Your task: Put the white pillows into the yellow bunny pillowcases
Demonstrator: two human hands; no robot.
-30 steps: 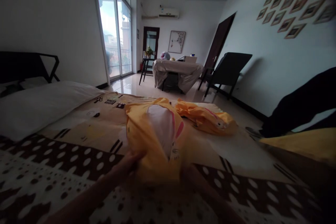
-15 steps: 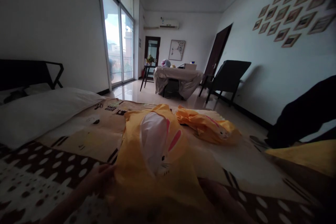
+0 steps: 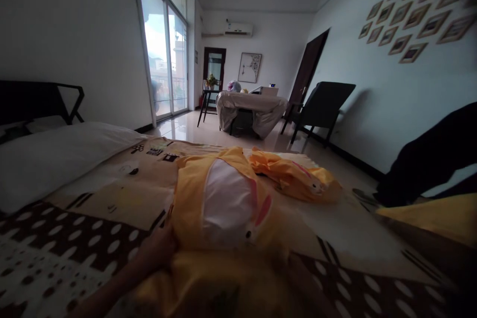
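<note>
A yellow cloth piece with a white rabbit print [image 3: 227, 203] lies spread on the bed in front of me; whether it is a garment or a cover I cannot tell. Its near part bends in a crosswise fold below the rabbit's eye. At the left edge, my left hand [image 3: 160, 248] is closed on the cloth. My right hand [image 3: 298, 268], dark and blurred, grips the opposite edge near the fold, its fingers partly hidden. Just beyond, to the right, a second crumpled yellow cloth with a rabbit print [image 3: 294, 174] rests on the bed.
A patterned bedsheet [image 3: 137, 203] covers the bed, with a white pillow [image 3: 70, 154] at left. More yellow fabric [image 3: 436, 216] lies at right, near a person's dark-clothed leg [image 3: 421, 159]. Past the bed stand a covered table [image 3: 253, 104] and a black chair [image 3: 324, 107].
The near part of the yellow cloth has bent into a fold, covering the rabbit's mouth. My left hand has moved slightly right. The view has shifted a little.
</note>
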